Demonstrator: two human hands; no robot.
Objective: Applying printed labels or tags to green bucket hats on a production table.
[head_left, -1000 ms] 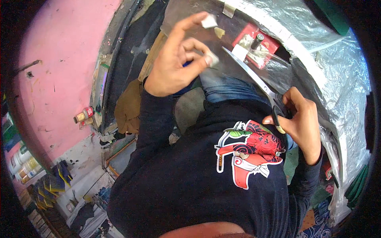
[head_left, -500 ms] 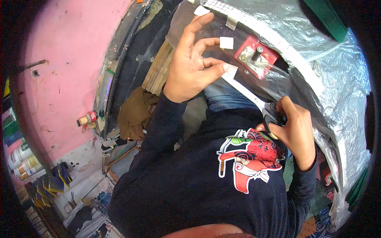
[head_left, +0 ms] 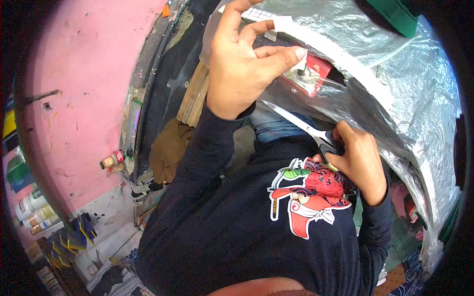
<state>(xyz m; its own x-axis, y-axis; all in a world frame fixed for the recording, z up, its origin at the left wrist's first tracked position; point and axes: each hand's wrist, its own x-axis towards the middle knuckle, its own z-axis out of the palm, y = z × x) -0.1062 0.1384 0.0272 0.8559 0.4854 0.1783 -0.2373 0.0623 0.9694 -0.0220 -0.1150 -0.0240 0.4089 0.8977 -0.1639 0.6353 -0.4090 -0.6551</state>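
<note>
My left hand [head_left: 242, 64] is raised over the far side of the work surface. Between its thumb and a finger it pinches a small white piece of tape [head_left: 304, 60]. Another small white square [head_left: 283, 22] sticks out from the tip of a different finger. In front of my shirt, my right hand [head_left: 360, 160] grips the dark handles of a pair of scissors [head_left: 298, 123]. Their blades look nearly closed and point up and left, below my left hand, touching nothing.
Clear plastic sheeting [head_left: 419, 93] covers the surface, with a white strip [head_left: 335, 47] curving along it. Beyond my left thumb is a red piece with metal parts [head_left: 316, 74]. Bottles [head_left: 112, 159] lie by the pink wall [head_left: 84, 98]; a brown cloth [head_left: 168, 150] lies near my left sleeve.
My left hand has moved up and slightly away, carrying the white pieces off from the scissor tips. The scissors have shifted slightly left and down, still in my right hand.
</note>
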